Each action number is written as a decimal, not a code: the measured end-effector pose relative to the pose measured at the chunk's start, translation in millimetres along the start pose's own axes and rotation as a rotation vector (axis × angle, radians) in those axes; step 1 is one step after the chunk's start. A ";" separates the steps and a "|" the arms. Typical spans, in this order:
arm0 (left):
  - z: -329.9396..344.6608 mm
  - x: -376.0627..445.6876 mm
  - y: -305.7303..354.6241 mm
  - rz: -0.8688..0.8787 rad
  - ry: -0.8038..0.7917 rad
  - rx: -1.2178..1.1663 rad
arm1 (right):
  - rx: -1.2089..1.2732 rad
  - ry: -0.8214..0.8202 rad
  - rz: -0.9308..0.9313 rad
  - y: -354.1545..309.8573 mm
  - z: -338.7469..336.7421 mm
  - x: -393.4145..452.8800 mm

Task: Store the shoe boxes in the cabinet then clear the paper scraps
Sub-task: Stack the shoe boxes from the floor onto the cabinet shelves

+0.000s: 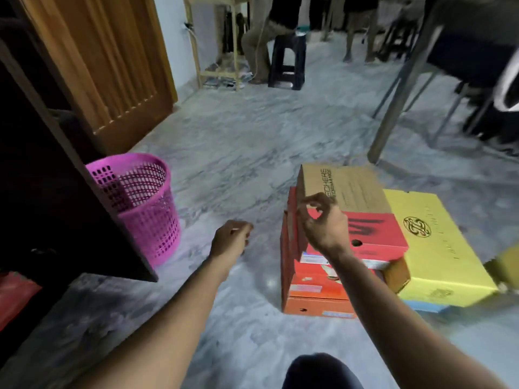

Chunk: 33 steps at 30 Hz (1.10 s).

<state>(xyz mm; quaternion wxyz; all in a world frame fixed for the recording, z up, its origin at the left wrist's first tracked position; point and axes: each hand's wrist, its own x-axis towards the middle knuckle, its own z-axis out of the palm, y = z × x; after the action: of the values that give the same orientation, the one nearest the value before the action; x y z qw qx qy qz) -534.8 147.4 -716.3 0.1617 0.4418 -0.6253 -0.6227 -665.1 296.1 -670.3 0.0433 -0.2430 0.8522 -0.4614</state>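
Several shoe boxes are stacked on the marble floor at the right. A brown box [345, 189] lies on a red box [376, 234], and orange boxes [317, 299] sit below them. A yellow box [441, 248] is beside them on the right. The dark wooden cabinet [56, 192] stands open at the left. My right hand [323, 223] hovers in front of the stack by the brown box's lower left corner, fingers curved and gripping nothing. My left hand [233, 237] hangs over bare floor left of the stack, fingers curled in with nothing visible in them. No paper scraps show.
A pink mesh basket [140, 197] stands on the floor next to the cabinet's edge. A wooden door [106, 66] is behind it. A table leg [398, 102], a black stool [289, 63] and people's legs fill the back. My knee [317, 372] is at the bottom.
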 end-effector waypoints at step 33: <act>-83.3 -20.3 -48.0 -0.192 0.099 -0.228 | 0.571 -0.382 0.669 96.1 -40.1 19.3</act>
<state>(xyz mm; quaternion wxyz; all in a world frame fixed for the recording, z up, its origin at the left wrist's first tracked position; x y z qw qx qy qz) -444.0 117.7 -739.2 0.1810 0.5083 -0.4968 -0.6797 -730.0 361.9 -722.1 0.4103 -0.0144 0.6995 -0.5850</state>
